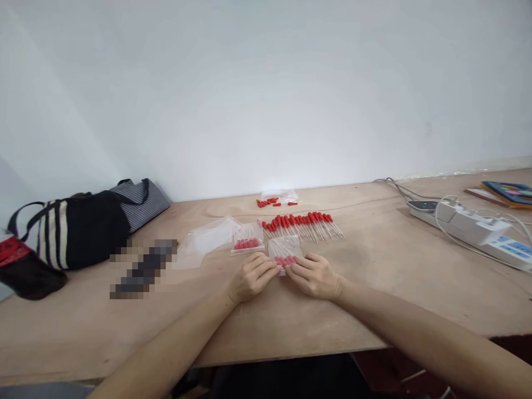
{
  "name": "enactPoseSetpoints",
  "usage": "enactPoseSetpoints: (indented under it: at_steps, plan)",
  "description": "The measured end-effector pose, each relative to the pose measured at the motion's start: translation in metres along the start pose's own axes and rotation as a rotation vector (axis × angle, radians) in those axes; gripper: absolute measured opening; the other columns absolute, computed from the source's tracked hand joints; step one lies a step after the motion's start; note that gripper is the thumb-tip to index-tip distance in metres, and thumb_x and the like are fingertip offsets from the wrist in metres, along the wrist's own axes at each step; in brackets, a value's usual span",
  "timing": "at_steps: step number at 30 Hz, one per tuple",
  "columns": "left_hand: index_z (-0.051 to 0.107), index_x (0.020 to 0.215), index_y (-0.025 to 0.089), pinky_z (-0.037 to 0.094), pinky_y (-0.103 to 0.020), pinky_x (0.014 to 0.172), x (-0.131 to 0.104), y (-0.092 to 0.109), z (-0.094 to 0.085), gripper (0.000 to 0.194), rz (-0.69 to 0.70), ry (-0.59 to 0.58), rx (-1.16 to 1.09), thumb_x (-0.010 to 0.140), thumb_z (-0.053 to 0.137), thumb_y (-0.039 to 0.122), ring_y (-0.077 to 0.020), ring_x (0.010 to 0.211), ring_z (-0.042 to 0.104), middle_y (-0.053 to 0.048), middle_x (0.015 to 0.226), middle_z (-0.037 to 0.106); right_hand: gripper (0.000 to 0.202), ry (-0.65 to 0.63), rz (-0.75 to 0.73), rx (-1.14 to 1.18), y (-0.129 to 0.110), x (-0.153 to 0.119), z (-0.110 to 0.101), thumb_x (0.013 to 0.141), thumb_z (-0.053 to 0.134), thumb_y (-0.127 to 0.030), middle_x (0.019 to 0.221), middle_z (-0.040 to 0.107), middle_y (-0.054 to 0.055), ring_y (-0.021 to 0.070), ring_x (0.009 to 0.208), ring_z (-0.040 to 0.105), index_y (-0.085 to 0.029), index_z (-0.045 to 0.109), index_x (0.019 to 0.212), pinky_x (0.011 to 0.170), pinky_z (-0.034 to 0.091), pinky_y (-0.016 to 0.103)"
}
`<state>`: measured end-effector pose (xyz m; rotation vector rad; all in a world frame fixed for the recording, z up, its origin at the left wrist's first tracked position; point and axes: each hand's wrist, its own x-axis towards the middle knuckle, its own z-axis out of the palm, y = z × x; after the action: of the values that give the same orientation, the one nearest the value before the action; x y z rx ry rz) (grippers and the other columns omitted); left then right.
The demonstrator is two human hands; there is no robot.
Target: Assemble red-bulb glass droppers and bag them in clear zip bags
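Between my hands lies a small clear zip bag (284,247) of red-tipped sticks, its tips toward me. My left hand (254,277) is closed on the bag's near left edge, and my right hand (314,276) pinches the near right edge. Just left of it rests a second zip bag (248,239) with several red tips inside. Beyond my hands, a row of loose red-tipped sticks (307,226) is spread across the table. Flat empty zip bags (208,241) lie to the left.
Small red caps (268,202) lie by another clear bag (279,194) near the wall. A black striped bag (89,227) and a dark bottle (29,271) stand at left, near a blurred-out dark object (145,270). At right are a power strip (477,227), cables and a phone (424,205).
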<state>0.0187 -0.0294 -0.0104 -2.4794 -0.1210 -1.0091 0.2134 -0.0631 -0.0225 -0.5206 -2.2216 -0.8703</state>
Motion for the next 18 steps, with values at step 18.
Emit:
enactPoseSetpoints:
  at_steps: [18]
  plan:
    - [0.056, 0.097, 0.017, 0.048, -0.034, 0.070, -0.006, -0.002, -0.019, 0.019, -0.145, -0.116, -0.137, 0.078, 0.054, 0.022, -0.0178, 0.076, 0.057, -0.006, 0.081, 0.064, 0.023, -0.176, 0.099, -0.035, 0.026, -0.033, -0.016, 0.083, 0.039, -0.014, 0.058, 0.053, 0.002, 0.0115, 0.055, 0.043, -0.015, 0.057, 0.069, 0.054, 0.028, 0.028]
